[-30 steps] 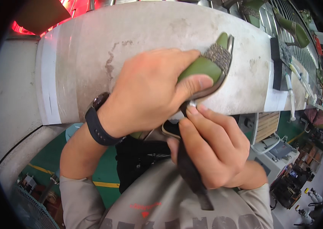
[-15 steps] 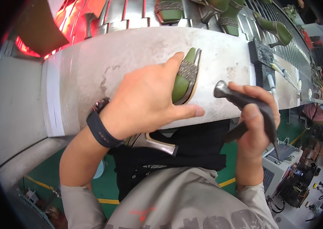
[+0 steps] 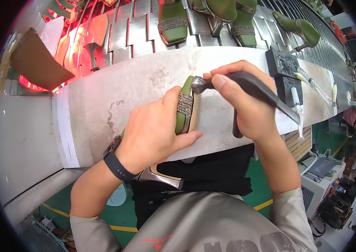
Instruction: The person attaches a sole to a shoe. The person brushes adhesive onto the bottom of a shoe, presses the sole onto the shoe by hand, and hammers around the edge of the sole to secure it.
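Observation:
My left hand (image 3: 152, 128) wraps around a green high-heeled sandal (image 3: 181, 117) with a glittery band across its toe. The sandal is tipped on its side, so its pale sole edge faces right; its silver heel (image 3: 161, 178) sticks out below my wrist, over my lap. My fingers hide the sandal's middle. In my right hand (image 3: 251, 101) is a dark cobbler's hammer (image 3: 249, 86), gripped around its head. The hammer's round metal face is at the sole edge by the sandal's toe, seemingly touching it. Its thin end points right and its handle points down.
A stained pale work board (image 3: 144, 75) lies beneath my hands. Beyond it, a slatted metal conveyor (image 3: 121, 35) carries several green sandals (image 3: 174, 31), with red light at left. Dark foam blocks (image 3: 285, 63) and white tubes (image 3: 295, 96) stand right. A brown panel (image 3: 39, 63) juts in at left.
My right hand has brought the hammer left, from beside the sandal to its toe edge. My left hand has shifted slightly left and down and tipped the sandal further onto its side.

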Available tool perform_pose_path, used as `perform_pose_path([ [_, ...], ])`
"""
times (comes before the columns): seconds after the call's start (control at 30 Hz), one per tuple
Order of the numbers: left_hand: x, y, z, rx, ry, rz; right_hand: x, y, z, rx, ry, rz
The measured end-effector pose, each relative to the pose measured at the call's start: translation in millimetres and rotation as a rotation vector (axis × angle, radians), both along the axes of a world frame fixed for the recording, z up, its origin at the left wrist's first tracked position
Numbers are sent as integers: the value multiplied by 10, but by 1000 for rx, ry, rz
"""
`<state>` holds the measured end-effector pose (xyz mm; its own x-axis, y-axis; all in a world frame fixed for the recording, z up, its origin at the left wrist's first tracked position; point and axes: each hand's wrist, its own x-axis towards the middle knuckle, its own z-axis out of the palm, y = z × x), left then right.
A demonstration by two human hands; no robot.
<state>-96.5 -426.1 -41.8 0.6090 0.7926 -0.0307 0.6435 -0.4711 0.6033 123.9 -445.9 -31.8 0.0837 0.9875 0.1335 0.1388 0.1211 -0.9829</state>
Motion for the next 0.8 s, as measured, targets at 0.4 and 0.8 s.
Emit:
perform_pose_path([
  [0.4, -299, -148, 954, 26, -695, -48, 147, -286, -171, -153, 343, -111],
  [0.8, 152, -606, 672, 317, -649, 65, -15, -1004, 1246, 304, -123, 394],
])
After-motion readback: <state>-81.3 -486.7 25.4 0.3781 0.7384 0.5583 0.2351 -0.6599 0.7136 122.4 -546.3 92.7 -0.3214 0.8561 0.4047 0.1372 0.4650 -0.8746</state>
